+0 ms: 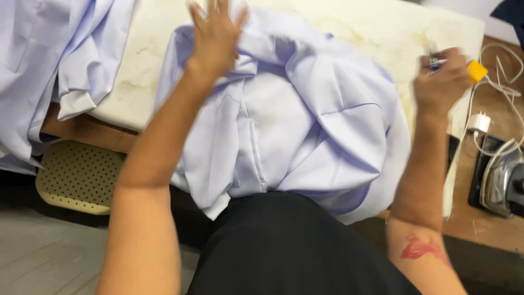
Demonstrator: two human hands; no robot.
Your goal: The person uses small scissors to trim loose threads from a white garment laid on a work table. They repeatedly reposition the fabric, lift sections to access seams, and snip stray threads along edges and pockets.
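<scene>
Left hand (215,34) spread wide, fingers fanned, pressing flat on a pale blue shirt (305,125), forearm stretched forward. Right hand (441,82) raised, blurred, closed around a small tool (476,71) with a yellow block end. Shirt crumpled in soft folds across a padded, stained cream worktop (382,27), hem spilling over the near edge. More pale blue cloth (49,60) heaped at left. Metal iron (505,183) and white cord (499,87) at right on wood.

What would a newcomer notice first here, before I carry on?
The crumpled pale blue garment spread over the stained white padded board in the middle, with the left hand open on its upper edge. At right, the right hand is closed on a small tool with a yellow end, near an iron.
</scene>
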